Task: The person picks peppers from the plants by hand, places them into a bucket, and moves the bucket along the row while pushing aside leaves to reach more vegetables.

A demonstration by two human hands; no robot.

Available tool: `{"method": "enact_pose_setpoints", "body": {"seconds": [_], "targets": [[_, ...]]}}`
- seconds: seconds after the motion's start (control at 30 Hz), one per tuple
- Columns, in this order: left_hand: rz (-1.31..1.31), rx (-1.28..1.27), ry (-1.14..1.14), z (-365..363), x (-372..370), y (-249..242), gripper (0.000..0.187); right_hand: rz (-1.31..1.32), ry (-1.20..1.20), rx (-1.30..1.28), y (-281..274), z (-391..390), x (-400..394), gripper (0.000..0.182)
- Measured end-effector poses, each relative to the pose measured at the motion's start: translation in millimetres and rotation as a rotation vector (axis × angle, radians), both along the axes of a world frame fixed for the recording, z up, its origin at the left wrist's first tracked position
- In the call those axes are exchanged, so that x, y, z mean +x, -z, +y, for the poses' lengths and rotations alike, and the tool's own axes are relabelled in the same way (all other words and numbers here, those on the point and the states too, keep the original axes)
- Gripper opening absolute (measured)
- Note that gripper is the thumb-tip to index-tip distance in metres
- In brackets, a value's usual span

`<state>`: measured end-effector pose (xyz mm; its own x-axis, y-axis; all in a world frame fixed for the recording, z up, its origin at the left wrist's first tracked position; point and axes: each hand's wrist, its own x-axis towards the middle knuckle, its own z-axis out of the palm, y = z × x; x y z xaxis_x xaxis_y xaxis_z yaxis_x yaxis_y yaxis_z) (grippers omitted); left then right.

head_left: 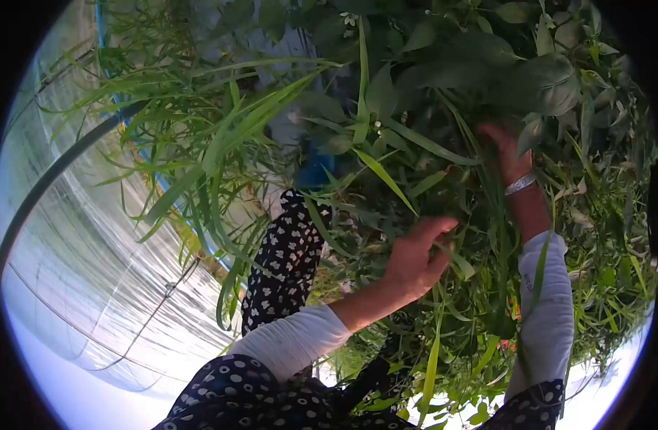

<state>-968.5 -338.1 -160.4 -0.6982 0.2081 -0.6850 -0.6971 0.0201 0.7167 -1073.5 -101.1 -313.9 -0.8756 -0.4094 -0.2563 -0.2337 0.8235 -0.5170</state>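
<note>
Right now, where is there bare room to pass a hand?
Along the sheeting, between the dark pipe and the long leaves beside the trouser leg. Foliage crowds the left hand and partly hides the right.

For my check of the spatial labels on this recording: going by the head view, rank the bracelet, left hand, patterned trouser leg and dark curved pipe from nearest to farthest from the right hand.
1. Bracelet: on the right wrist.
2. Left hand: lower, toward the picture's middle.
3. Patterned trouser leg: left of the left hand.
4. Dark curved pipe: far left.
</note>
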Motion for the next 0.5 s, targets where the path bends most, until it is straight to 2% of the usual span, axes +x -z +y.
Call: {"method": "enact_pose_setpoints", "body": {"seconds": [0.03, 0.07, 0.17, 0.2, 0.23, 0.3, 0.33, 0.4, 0.43, 0.47, 0.5], "targets": [[-0.004, 0.003, -0.009, -2, -5, -2, 0.037, -0.11, 0.103, -0.07, 8, 11, 5, 0.026], [0.085, -0.075, -0.036, -3, -10, -4, 0.042, -0.148, 0.097, 0.04, 4, 17, 8, 0.028], [0.226, -0.249, -0.022, -8, -18, -5, 0.05, -0.184, 0.106, -0.031, -51, -15, 1, 0.033], [0.295, -0.348, 0.015, -10, -22, -4, 0.053, -0.162, 0.07, -0.021, -64, -23, 3, 0.043], [0.324, -0.334, 0.016, -10, -21, -6, 0.053, -0.195, 0.085, -0.073, -77, -31, 10, 0.048], [0.09, -0.303, 0.239, -10, -20, -5, 0.059, -0.141, 0.061, -0.106, -106, -57, 14, 0.062], [0.122, -0.233, 0.26, -9, -21, -5, 0.06, -0.228, -0.018, 0.014, -136, -76, 9, 0.068], [0.168, -0.157, 0.294, -6, -6, -5, 0.06, -0.358, -0.147, 0.014, -188, -119, -18, 0.069], [0.05, 0.128, 0.065, -4, 9, 0, 0.059, -0.404, -0.176, -0.07, -210, -140, -36, 0.063], [-0.007, 0.279, -0.039, 0, 13, -2, 0.059, -0.452, -0.205, -0.153, -226, -161, -50, 0.058], [-0.07, 0.427, -0.143, 3, 16, -4, 0.058, -0.31, -0.269, -0.266, -231, -182, -61, 0.054]]}}
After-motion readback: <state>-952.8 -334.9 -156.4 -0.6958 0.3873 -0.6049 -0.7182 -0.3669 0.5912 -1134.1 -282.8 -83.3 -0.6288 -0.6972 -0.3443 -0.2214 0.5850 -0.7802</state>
